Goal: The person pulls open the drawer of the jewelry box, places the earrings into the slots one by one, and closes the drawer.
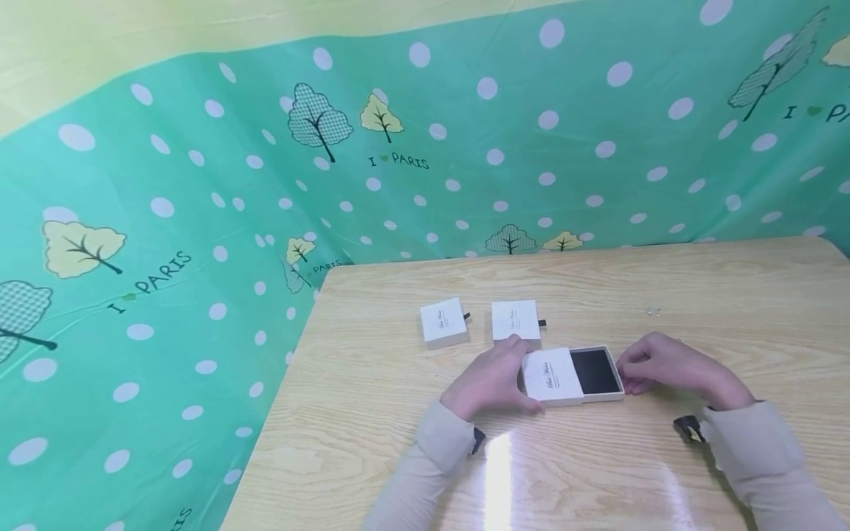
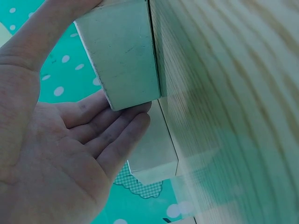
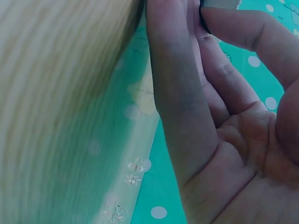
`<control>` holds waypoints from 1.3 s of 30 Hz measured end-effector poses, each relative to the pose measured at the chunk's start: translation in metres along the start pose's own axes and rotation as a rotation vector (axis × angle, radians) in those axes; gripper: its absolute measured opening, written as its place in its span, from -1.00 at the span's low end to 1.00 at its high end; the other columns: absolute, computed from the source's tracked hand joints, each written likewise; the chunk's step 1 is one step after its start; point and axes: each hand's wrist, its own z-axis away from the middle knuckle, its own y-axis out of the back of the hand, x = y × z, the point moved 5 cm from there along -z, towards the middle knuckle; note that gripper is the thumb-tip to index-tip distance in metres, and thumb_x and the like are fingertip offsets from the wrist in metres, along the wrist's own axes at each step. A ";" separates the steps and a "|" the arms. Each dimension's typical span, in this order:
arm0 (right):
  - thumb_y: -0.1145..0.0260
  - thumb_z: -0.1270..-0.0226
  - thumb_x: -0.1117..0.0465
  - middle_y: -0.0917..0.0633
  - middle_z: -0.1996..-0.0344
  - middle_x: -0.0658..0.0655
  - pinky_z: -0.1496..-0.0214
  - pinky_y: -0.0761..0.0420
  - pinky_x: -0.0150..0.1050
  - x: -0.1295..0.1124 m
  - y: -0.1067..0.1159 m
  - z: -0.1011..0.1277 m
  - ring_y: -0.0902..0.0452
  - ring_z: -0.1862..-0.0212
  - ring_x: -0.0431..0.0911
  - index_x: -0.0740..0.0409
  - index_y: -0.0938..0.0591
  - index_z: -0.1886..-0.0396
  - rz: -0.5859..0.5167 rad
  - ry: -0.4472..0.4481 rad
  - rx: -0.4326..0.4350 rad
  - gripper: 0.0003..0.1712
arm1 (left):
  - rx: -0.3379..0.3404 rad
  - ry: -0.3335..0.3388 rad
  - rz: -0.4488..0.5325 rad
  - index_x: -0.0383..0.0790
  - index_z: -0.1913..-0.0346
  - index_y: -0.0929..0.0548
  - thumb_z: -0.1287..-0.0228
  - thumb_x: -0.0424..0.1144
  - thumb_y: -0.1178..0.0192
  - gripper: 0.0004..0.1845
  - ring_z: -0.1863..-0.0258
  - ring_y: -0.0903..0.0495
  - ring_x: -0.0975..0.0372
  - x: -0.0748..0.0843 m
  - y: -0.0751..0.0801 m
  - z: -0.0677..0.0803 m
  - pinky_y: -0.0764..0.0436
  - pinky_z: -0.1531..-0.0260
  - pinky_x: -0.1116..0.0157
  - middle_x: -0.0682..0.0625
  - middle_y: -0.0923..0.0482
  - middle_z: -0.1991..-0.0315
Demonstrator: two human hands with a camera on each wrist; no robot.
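Our left hand (image 1: 494,376) grips the cover (image 1: 553,375); our right hand (image 1: 664,365), nearer the tray (image 1: 604,397), pinches its black tab (image 3: 204,18). The drawn-out pair lies between them, long axis left to right, two more boxes (image 1: 445,321) (image 1: 514,318) beyond.

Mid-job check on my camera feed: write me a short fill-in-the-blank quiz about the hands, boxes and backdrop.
1. The tab pinched by the right hand is coloured ____.
2. The left hand grips the open box; behind it sit ____ closed boxes.
3. The city named on the cloth is ____.
Missing words: black; two; Paris.
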 end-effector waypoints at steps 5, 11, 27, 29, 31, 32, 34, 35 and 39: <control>-0.14 -0.30 0.41 -0.75 0.38 0.25 0.28 -0.74 -0.24 -0.001 0.000 0.001 -0.71 0.37 -0.09 0.61 -0.66 0.19 -0.010 -0.002 -0.002 -0.72 | 0.001 -0.002 -0.007 -0.14 -0.40 -0.37 0.19 0.17 -0.58 0.04 -0.01 -0.44 0.38 0.000 0.000 0.000 -0.48 -0.11 0.50 0.15 -0.46 -0.14; -0.13 -0.29 0.42 -0.75 0.37 0.26 0.28 -0.75 -0.24 0.000 0.000 0.000 -0.71 0.37 -0.09 0.63 -0.65 0.18 -0.017 0.004 -0.008 -0.70 | 0.002 0.000 0.006 -0.13 -0.39 -0.37 0.19 0.15 -0.59 0.04 0.01 -0.44 0.39 0.000 0.001 0.001 -0.48 -0.09 0.50 0.14 -0.47 -0.13; -0.12 -0.30 0.41 -0.75 0.39 0.23 0.29 -0.74 -0.23 0.004 0.002 0.000 -0.71 0.37 -0.09 0.60 -0.65 0.19 -0.001 -0.015 -0.018 -0.71 | 0.010 0.002 0.017 -0.13 -0.39 -0.38 0.22 0.13 -0.60 0.04 0.03 -0.43 0.40 -0.002 -0.001 -0.001 -0.49 -0.05 0.51 0.15 -0.47 -0.11; -0.13 -0.29 0.41 -0.76 0.39 0.24 0.28 -0.74 -0.22 0.002 0.002 0.001 -0.71 0.37 -0.08 0.61 -0.65 0.19 0.001 -0.011 -0.016 -0.71 | 0.011 0.001 0.018 -0.13 -0.39 -0.38 0.21 0.13 -0.60 0.04 0.03 -0.43 0.40 -0.001 -0.001 -0.001 -0.49 -0.06 0.51 0.15 -0.47 -0.12; -0.13 -0.29 0.41 -0.76 0.39 0.25 0.28 -0.75 -0.21 0.001 0.002 0.001 -0.71 0.37 -0.07 0.61 -0.65 0.19 0.003 -0.005 -0.014 -0.71 | 0.010 0.002 0.020 -0.12 -0.39 -0.38 0.21 0.13 -0.60 0.04 0.03 -0.43 0.40 -0.001 -0.001 0.000 -0.49 -0.06 0.51 0.15 -0.47 -0.12; -0.13 -0.29 0.41 -0.76 0.39 0.25 0.28 -0.75 -0.21 0.000 0.002 0.001 -0.72 0.37 -0.07 0.62 -0.65 0.19 0.002 -0.003 -0.014 -0.70 | 0.010 0.002 0.021 -0.13 -0.40 -0.38 0.21 0.13 -0.60 0.04 0.03 -0.43 0.40 -0.001 -0.001 0.000 -0.49 -0.06 0.51 0.15 -0.47 -0.12; -0.13 -0.28 0.41 -0.76 0.38 0.25 0.28 -0.75 -0.21 0.000 0.002 0.002 -0.72 0.37 -0.07 0.63 -0.64 0.18 0.004 -0.001 -0.014 -0.70 | 0.009 0.003 0.023 -0.13 -0.40 -0.38 0.21 0.13 -0.60 0.04 0.03 -0.43 0.40 -0.001 -0.001 0.000 -0.49 -0.06 0.52 0.15 -0.47 -0.12; -0.13 -0.28 0.42 -0.76 0.38 0.25 0.27 -0.75 -0.22 0.000 0.002 0.002 -0.72 0.37 -0.07 0.63 -0.64 0.18 0.008 -0.001 -0.012 -0.70 | 0.009 0.005 0.023 -0.13 -0.40 -0.38 0.21 0.13 -0.60 0.04 0.03 -0.43 0.40 -0.001 -0.001 0.000 -0.49 -0.05 0.52 0.15 -0.47 -0.12; -0.14 -0.29 0.40 -0.77 0.35 0.23 0.27 -0.73 -0.25 0.000 0.005 0.003 -0.71 0.35 -0.07 0.59 -0.66 0.17 0.061 -0.007 0.013 -0.71 | 0.007 0.007 0.025 -0.14 -0.39 -0.39 0.21 0.12 -0.60 0.03 0.04 -0.43 0.40 0.000 0.000 0.000 -0.49 -0.05 0.52 0.15 -0.47 -0.11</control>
